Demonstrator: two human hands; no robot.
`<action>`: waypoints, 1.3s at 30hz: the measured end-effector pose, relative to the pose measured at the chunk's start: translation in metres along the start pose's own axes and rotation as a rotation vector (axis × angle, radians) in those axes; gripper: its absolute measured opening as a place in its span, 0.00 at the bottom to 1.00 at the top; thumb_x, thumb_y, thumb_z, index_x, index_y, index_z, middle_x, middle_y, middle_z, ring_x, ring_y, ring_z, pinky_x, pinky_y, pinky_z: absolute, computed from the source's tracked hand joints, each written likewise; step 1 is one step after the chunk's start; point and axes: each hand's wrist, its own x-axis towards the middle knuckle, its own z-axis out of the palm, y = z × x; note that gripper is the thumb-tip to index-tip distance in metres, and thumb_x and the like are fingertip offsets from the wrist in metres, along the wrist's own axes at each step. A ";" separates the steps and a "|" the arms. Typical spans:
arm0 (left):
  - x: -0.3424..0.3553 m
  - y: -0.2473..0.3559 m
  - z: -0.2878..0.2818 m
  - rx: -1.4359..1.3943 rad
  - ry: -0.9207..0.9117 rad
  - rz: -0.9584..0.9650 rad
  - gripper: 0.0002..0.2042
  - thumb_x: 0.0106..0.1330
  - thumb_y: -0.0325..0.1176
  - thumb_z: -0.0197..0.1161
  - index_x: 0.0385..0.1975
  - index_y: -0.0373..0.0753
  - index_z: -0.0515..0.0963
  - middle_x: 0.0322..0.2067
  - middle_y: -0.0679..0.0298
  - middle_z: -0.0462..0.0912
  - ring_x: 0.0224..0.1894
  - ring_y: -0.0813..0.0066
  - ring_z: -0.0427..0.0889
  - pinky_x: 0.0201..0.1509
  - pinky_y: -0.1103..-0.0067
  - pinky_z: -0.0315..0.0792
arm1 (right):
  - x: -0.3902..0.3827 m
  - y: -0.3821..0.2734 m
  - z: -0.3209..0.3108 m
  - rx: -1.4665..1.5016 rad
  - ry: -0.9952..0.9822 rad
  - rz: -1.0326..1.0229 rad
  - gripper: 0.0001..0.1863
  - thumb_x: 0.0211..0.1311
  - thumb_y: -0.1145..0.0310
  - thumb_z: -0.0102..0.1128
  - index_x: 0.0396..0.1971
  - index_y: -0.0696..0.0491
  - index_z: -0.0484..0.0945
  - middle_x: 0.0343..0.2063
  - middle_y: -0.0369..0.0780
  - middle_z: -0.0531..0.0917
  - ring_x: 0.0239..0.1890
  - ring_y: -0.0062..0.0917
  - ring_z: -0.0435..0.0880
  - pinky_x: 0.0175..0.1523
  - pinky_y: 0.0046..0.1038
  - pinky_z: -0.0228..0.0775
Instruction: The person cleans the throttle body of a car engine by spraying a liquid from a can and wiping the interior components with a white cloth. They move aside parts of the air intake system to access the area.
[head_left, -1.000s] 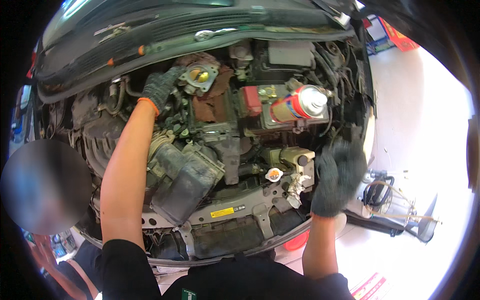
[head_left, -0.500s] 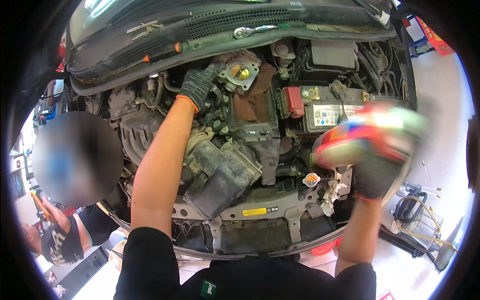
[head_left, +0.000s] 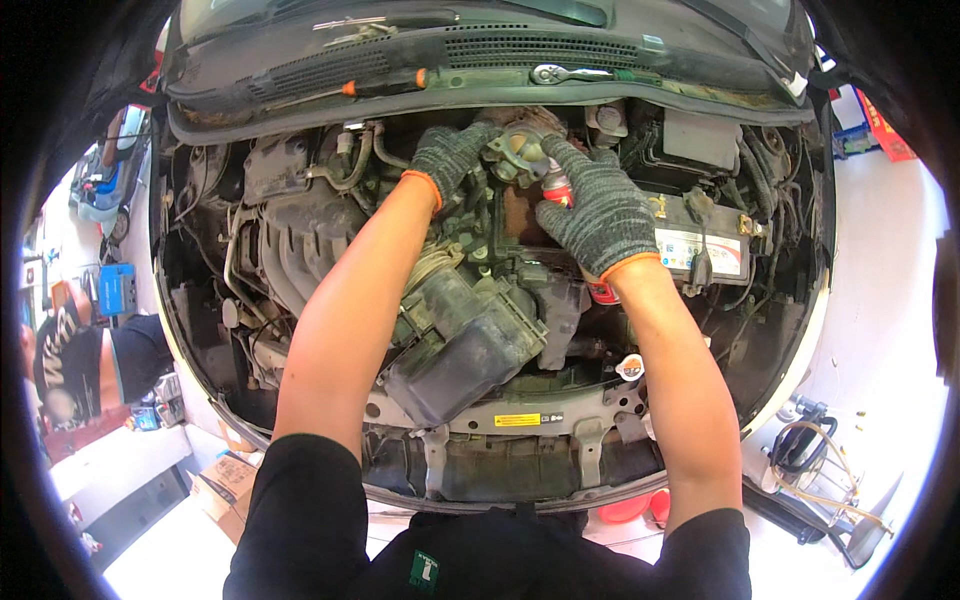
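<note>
My left hand (head_left: 448, 160), in a dark grey knit glove with an orange cuff, is closed on a metal throttle body (head_left: 515, 156) at the back of the engine bay. Its fingertips are partly hidden behind the part. Wearing a matching glove, my right hand (head_left: 605, 212) is wrapped round a red spray can (head_left: 558, 188), its index finger up at the can's top. The top of the can points at the throttle body, close to it. Whether spray comes out cannot be made out. A brownish cloth (head_left: 535, 118) lies behind the throttle body.
A black air filter housing (head_left: 465, 370) lies in front of my arms. The battery (head_left: 700, 250) stands to the right. A ratchet (head_left: 570, 75) and an orange-handled screwdriver (head_left: 385, 83) rest along the windscreen cowl. Another person (head_left: 95, 355) is at the far left.
My right hand has brought the spray can from over the battery's right side leftward to the throttle body. The throttle body's bore has turned away from view. The whole view has shifted somewhat.
</note>
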 end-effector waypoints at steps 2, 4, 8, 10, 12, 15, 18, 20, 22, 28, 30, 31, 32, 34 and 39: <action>-0.005 0.006 -0.006 0.308 0.013 0.152 0.16 0.68 0.31 0.50 0.54 0.50 0.75 0.40 0.50 0.83 0.38 0.54 0.83 0.44 0.69 0.76 | 0.002 -0.002 -0.003 -0.004 -0.035 0.028 0.37 0.45 0.56 0.67 0.60 0.46 0.70 0.43 0.54 0.79 0.47 0.48 0.78 0.54 0.42 0.71; -0.006 0.017 -0.010 -0.073 -0.047 -0.106 0.15 0.67 0.36 0.55 0.53 0.45 0.77 0.37 0.51 0.84 0.36 0.54 0.83 0.42 0.69 0.75 | 0.001 -0.005 0.000 -0.030 -0.029 0.017 0.37 0.45 0.57 0.67 0.60 0.44 0.70 0.42 0.54 0.80 0.47 0.48 0.78 0.54 0.42 0.71; -0.002 -0.004 -0.009 0.111 0.047 0.044 0.15 0.65 0.36 0.55 0.50 0.43 0.77 0.38 0.53 0.83 0.37 0.56 0.83 0.44 0.68 0.75 | -0.001 -0.015 0.006 -0.031 0.046 -0.082 0.37 0.44 0.57 0.66 0.61 0.41 0.69 0.40 0.53 0.80 0.46 0.48 0.79 0.51 0.44 0.72; -0.003 -0.002 -0.012 0.402 0.014 0.170 0.18 0.64 0.25 0.50 0.52 0.48 0.76 0.47 0.55 0.81 0.45 0.55 0.82 0.49 0.68 0.75 | 0.004 -0.019 -0.004 0.003 0.060 -0.022 0.37 0.44 0.57 0.65 0.61 0.41 0.69 0.39 0.53 0.80 0.45 0.49 0.79 0.49 0.44 0.73; -0.002 0.028 -0.018 0.290 -0.093 0.075 0.19 0.64 0.26 0.48 0.54 0.47 0.74 0.50 0.56 0.80 0.48 0.55 0.81 0.53 0.67 0.74 | 0.000 -0.012 -0.014 0.010 0.012 0.015 0.33 0.46 0.56 0.65 0.57 0.42 0.71 0.42 0.54 0.78 0.46 0.49 0.79 0.49 0.45 0.73; 0.007 -0.022 0.002 0.429 0.073 0.288 0.20 0.64 0.30 0.52 0.58 0.46 0.72 0.54 0.58 0.79 0.53 0.55 0.79 0.57 0.67 0.72 | -0.007 0.001 -0.004 0.124 0.037 0.028 0.32 0.45 0.56 0.65 0.54 0.43 0.73 0.41 0.54 0.79 0.45 0.49 0.79 0.49 0.45 0.73; 0.001 -0.010 -0.005 -0.029 0.010 0.110 0.17 0.65 0.32 0.55 0.53 0.44 0.77 0.46 0.62 0.83 0.46 0.70 0.81 0.52 0.73 0.74 | -0.010 -0.003 -0.020 0.127 0.053 0.015 0.26 0.44 0.57 0.64 0.47 0.46 0.75 0.41 0.52 0.80 0.44 0.48 0.80 0.49 0.45 0.73; 0.004 -0.027 -0.002 -0.317 0.079 0.107 0.15 0.71 0.38 0.50 0.48 0.40 0.79 0.39 0.65 0.83 0.39 0.76 0.81 0.44 0.77 0.75 | -0.011 -0.001 -0.019 0.143 0.067 0.003 0.24 0.44 0.58 0.64 0.44 0.47 0.76 0.42 0.50 0.80 0.46 0.46 0.80 0.49 0.43 0.74; 0.011 -0.044 0.006 -0.429 0.160 0.011 0.14 0.68 0.41 0.54 0.44 0.41 0.80 0.36 0.66 0.83 0.36 0.73 0.81 0.42 0.74 0.75 | -0.015 -0.002 -0.019 0.162 0.052 0.022 0.24 0.44 0.59 0.65 0.44 0.47 0.76 0.45 0.48 0.80 0.49 0.44 0.79 0.50 0.42 0.74; 0.007 -0.020 -0.009 -0.983 0.090 -0.485 0.12 0.64 0.37 0.59 0.41 0.38 0.81 0.35 0.63 0.83 0.30 0.72 0.81 0.31 0.75 0.76 | -0.065 0.005 -0.057 0.327 0.395 0.108 0.38 0.44 0.58 0.70 0.58 0.51 0.68 0.42 0.48 0.80 0.45 0.42 0.81 0.47 0.42 0.73; 0.010 -0.012 -0.009 -0.995 0.115 -0.466 0.12 0.62 0.38 0.61 0.40 0.38 0.81 0.34 0.63 0.83 0.30 0.71 0.81 0.32 0.75 0.76 | -0.085 0.055 -0.075 0.330 0.605 0.041 0.41 0.44 0.58 0.73 0.60 0.52 0.66 0.42 0.45 0.80 0.44 0.38 0.81 0.48 0.39 0.74; 0.013 -0.003 -0.001 -1.010 0.073 -0.519 0.12 0.62 0.38 0.62 0.41 0.39 0.81 0.36 0.63 0.83 0.34 0.71 0.81 0.36 0.75 0.76 | -0.095 0.083 -0.083 0.298 0.721 0.043 0.42 0.43 0.58 0.75 0.60 0.52 0.66 0.42 0.44 0.80 0.44 0.36 0.81 0.49 0.38 0.75; 0.013 0.004 0.003 -1.021 0.036 -0.568 0.12 0.62 0.38 0.62 0.41 0.39 0.81 0.38 0.64 0.83 0.37 0.70 0.81 0.40 0.75 0.76 | -0.104 0.099 -0.092 0.228 0.873 0.091 0.43 0.43 0.58 0.76 0.60 0.53 0.65 0.43 0.43 0.79 0.45 0.35 0.81 0.50 0.37 0.75; 0.014 -0.004 0.004 -1.056 0.066 -0.512 0.15 0.60 0.42 0.64 0.38 0.38 0.81 0.33 0.62 0.83 0.29 0.68 0.81 0.31 0.74 0.75 | -0.105 0.119 -0.096 0.183 0.916 0.065 0.44 0.41 0.60 0.78 0.60 0.51 0.66 0.46 0.44 0.79 0.48 0.36 0.81 0.53 0.35 0.75; 0.012 -0.019 -0.003 -1.045 0.092 -0.468 0.13 0.61 0.38 0.63 0.40 0.36 0.81 0.35 0.62 0.83 0.33 0.68 0.81 0.35 0.74 0.76 | -0.109 0.157 -0.091 0.009 1.001 0.247 0.42 0.43 0.58 0.77 0.60 0.51 0.66 0.48 0.45 0.77 0.49 0.39 0.80 0.54 0.36 0.75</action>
